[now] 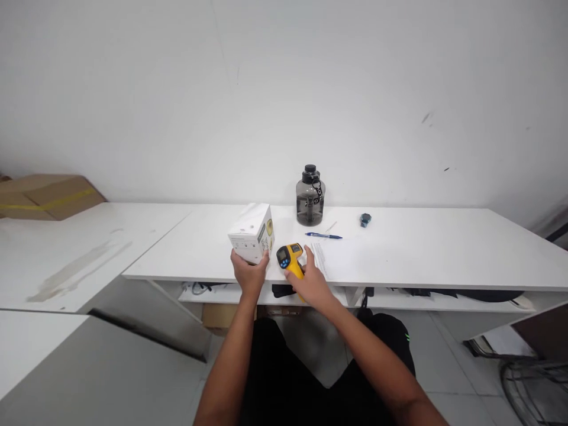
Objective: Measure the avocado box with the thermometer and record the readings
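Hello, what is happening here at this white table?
A person sits at a white table. The left hand grips a small white box standing near the front edge. The right hand holds a yellow infrared thermometer by its handle, just beside the box. Farther back stand a dark water jug, a blue pen, a sheet of paper and a small round dark object.
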Motion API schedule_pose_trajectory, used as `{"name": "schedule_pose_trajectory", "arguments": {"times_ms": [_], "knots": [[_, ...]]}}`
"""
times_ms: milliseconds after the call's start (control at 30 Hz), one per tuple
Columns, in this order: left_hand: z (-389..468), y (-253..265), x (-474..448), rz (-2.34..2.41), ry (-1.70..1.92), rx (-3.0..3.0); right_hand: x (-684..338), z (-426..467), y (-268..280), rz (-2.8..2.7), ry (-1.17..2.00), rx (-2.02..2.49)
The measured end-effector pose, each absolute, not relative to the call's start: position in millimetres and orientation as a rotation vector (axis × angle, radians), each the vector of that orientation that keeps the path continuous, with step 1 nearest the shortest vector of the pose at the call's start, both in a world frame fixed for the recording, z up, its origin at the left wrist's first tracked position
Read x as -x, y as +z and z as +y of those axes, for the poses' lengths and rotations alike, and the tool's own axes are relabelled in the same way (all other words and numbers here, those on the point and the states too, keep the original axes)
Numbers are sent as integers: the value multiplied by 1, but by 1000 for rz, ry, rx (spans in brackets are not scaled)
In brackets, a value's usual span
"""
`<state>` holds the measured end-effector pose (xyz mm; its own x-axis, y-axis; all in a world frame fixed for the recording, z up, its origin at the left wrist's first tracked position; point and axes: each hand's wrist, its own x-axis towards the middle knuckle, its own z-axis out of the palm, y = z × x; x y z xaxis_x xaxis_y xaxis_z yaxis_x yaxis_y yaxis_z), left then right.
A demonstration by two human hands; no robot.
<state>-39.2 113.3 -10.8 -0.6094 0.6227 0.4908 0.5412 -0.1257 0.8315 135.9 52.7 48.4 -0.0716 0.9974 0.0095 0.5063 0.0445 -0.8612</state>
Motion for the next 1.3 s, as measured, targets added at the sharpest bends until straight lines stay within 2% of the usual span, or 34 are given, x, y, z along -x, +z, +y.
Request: {"name": "schedule_pose_trajectory", "arguments": {"times_ms": [167, 333, 800, 967, 1067, 1167, 1300], "knots": [[114, -13, 43, 2000, 1850, -1312, -113, 110, 63, -2075, 561, 1770], [114, -13, 44, 2020, 1846, -1316, -90, 130, 60, -2286, 352, 1820], [114, -12, 43, 2100, 1819, -1337, -69, 128, 57, -2372, 479, 1812], [112, -8, 41, 2099, 1805, -1323, -120, 144, 62, -2434, 335, 1754], [111, -7, 41, 2112, 1787, -1316, -169, 166, 65, -2292, 150, 1924], [111, -7, 41, 2112, 1790, -1310, -209, 183, 59, -2251, 171, 2089], [111, -8, 42, 2118, 1803, -1312, -228, 189, 43, -2273, 176, 2083]]}}
